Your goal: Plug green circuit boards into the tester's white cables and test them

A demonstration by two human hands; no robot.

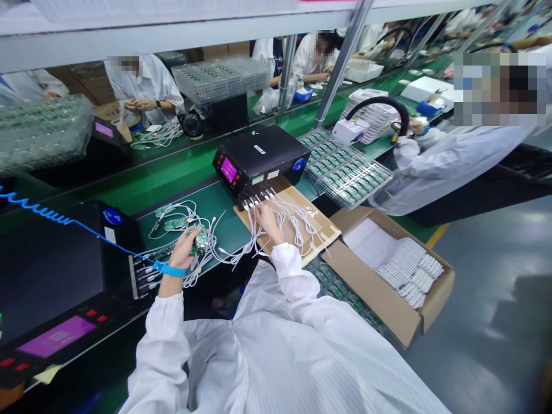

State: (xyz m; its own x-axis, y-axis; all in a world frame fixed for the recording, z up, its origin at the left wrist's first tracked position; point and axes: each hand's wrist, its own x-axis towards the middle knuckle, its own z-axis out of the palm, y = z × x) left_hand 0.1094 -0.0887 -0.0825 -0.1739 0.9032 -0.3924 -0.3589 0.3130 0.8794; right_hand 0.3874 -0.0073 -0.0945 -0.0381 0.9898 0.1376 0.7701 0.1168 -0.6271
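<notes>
My left hand (184,248), with a blue wrist strap (169,268) below it, holds a green circuit board (200,239) with white cables around it. My right hand (267,222) has its fingers closed on a white cable plug (257,204) at the front of a black tester box (263,152) with a lit pink screen. Several white cables (297,221) run from this box over a brown cardboard sheet (322,231). More green boards (176,223) with cables lie on the green table beyond my left hand.
A second black tester (56,276) stands at the left, under a coiled blue cord (43,213). Trays of boards (349,172) and an open carton (375,282) of white items are on the right. A person (466,149) works at the right; others sit across the bench.
</notes>
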